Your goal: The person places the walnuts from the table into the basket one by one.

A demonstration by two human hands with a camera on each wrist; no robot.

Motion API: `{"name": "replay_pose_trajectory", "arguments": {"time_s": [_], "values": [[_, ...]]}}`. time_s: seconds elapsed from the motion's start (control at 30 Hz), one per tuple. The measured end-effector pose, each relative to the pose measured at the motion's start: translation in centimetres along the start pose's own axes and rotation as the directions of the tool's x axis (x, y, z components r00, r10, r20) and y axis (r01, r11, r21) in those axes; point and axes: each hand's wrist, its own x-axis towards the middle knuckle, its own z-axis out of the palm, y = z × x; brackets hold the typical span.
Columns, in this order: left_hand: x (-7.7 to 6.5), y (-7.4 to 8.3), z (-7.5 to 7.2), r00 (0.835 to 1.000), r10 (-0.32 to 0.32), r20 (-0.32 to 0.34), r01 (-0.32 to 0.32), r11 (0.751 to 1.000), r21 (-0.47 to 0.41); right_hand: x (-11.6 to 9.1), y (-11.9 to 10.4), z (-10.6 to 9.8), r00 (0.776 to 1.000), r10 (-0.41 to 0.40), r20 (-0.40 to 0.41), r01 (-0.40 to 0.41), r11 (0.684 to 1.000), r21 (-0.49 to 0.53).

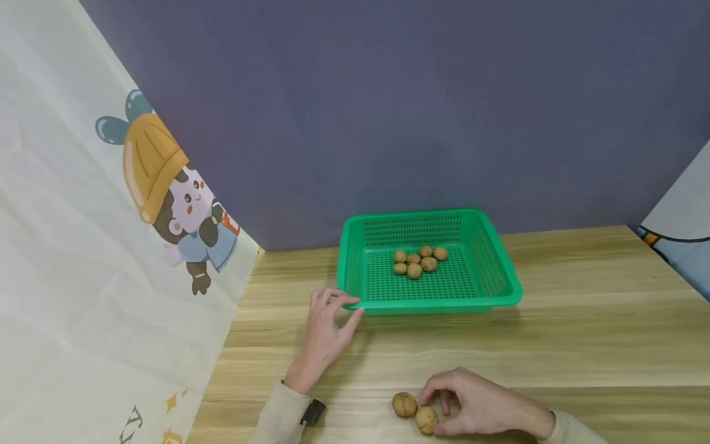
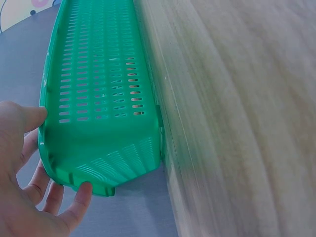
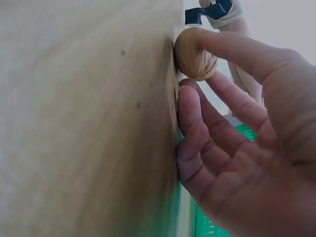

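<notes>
A green plastic basket (image 1: pixel 432 303) stands on the table with several walnuts (image 1: pixel 413 271) grouped on its slotted floor. My left hand (image 1: pixel 327 327) pinches the basket's near left corner, thumb on the outer side and fingers at the rim; the left wrist view shows the same hold on the basket (image 2: pixel 98 98). Nearer the front, my right hand (image 1: pixel 477 401) has thumb and index finger on either side of a walnut (image 1: pixel 427 420), which sits on the tabletop. In the right wrist view that walnut (image 3: pixel 195 53) lies between thumb and fingertip. Another walnut (image 1: pixel 404 404) lies just left of it.
The wood-grain table (image 1: pixel 582 345) reaches back to a dark blue-grey wall panel (image 1: pixel 388 123). On the left hangs a white sheet (image 1: pixel 83 246) printed with a cartoon figure (image 1: pixel 177 197). A black device (image 1: pixel 314 412) is strapped at the left wrist.
</notes>
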Motion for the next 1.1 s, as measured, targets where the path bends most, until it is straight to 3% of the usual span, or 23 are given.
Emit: {"name": "replay_pose_trajectory", "arguments": {"time_s": [0.23, 0.37, 0.47, 0.7, 0.83, 0.97, 1.1], "values": [[0.0, 0.0, 0.1, 1.000, 0.002, -0.001, -0.002, 1.000, -0.005, 0.0, -0.1, -0.2, 1.000, -0.024, -0.007, 0.024, 1.000, 0.009], [0.1, 0.0, 0.1, 1.000, 0.003, 0.001, -0.003, 1.000, -0.009, 0.0, -1.0, -1.9, 0.999, -0.007, -0.033, 0.009, 0.999, 0.039], [0.1, 0.1, 0.0, 1.000, 0.011, -0.010, -0.011, 1.000, -0.009, 0.1, -1.9, -3.0, 0.999, 0.008, -0.051, -0.008, 1.000, 0.004], [0.0, 0.1, 0.0, 1.000, 0.005, -0.005, -0.005, 1.000, -0.001, 0.2, -2.4, -1.3, 0.995, -0.040, 0.097, 0.049, 0.994, -0.094], [-0.1, 0.1, 0.0, 1.000, -0.010, 0.001, 0.010, 1.000, -0.005, 0.2, -2.4, -1.3, 0.995, -0.026, 0.097, 0.040, 0.989, -0.141], [-0.1, 0.1, 0.0, 1.000, -0.008, -0.006, 0.008, 1.000, 0.003, 0.2, -3.6, -3.6, 0.998, 0.018, 0.067, -0.011, 0.993, -0.115], [0.0, 0.1, 0.0, 1.000, -0.002, -0.013, 0.002, 1.000, 0.002, 1.0, -5.9, -8.0, 1.000, 0.019, -0.016, -0.020, 0.996, -0.090]]}}
